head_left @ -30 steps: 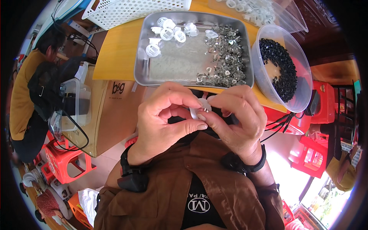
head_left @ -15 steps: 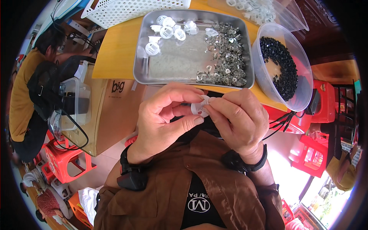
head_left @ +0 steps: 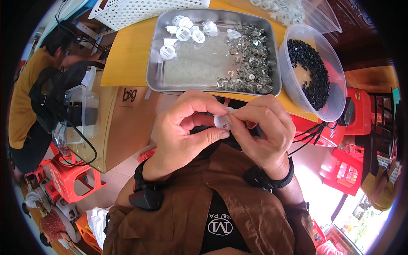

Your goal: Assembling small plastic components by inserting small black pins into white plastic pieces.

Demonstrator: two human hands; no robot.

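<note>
Between my hands, just off the near edge of the tray, is a small round white plastic part (head_left: 221,122). My left hand (head_left: 185,127) grips its left side between thumb and fingers. On its right side, the thumb and fingertips of my right hand (head_left: 264,129) are pinched close against it; whether they also hold a tiny piece is hidden. The metal tray (head_left: 187,87) holds several similar white plastic parts (head_left: 183,34) at its left. A heap of small shiny metal pieces (head_left: 253,63) covers its right side.
A clear round tub (head_left: 338,91) with small black pieces (head_left: 312,63) stands right of the tray. Behind are a white perforated basket (head_left: 144,12) and a clear bin (head_left: 325,21). A cardboard box (head_left: 123,127) and red stool (head_left: 72,176) are at left. Another person (head_left: 32,93) sits beyond.
The white part has turned a little in my fingers, its face now more toward me. My right hand's fingers have shifted slightly at its edge. The tray's contents look the same.
</note>
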